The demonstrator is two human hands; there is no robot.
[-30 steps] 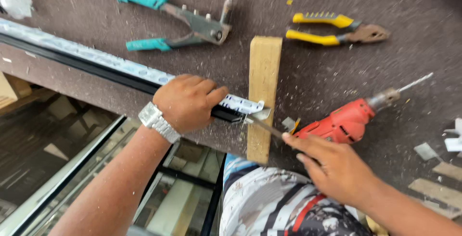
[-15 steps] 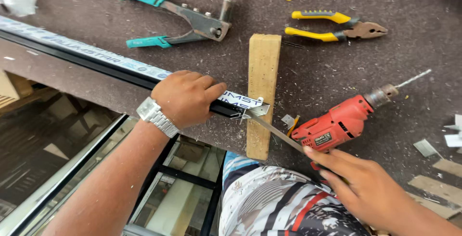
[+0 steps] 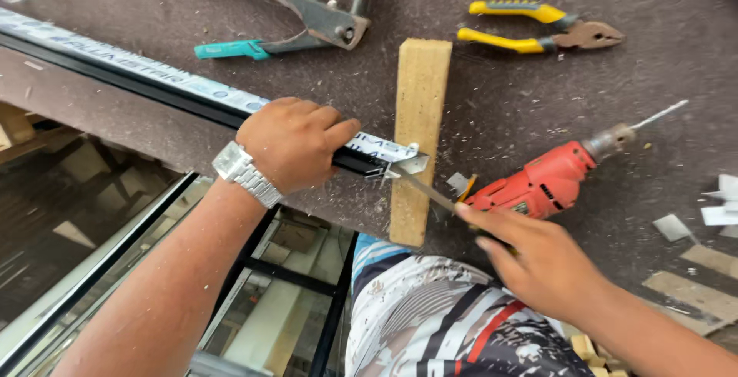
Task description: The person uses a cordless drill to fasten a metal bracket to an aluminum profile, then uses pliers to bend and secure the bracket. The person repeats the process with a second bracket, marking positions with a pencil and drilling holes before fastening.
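Head view: left hand (image 3: 296, 150) clamped rail (image 3: 154, 85) on wood block (image 3: 419, 116), near surface (image 3: 500, 139) edge. Right hand (image 3: 542, 269) gripped file (image 3: 419, 187) at rail end. Advice: keep file flat, strokes short, rail pinned.

Left hand (image 3: 296, 142) gripping alu profile (image 3: 154, 85) on wood block (image 3: 419, 135), right hand (image 3: 542, 265) w/ file (image 3: 427, 190) at its end.
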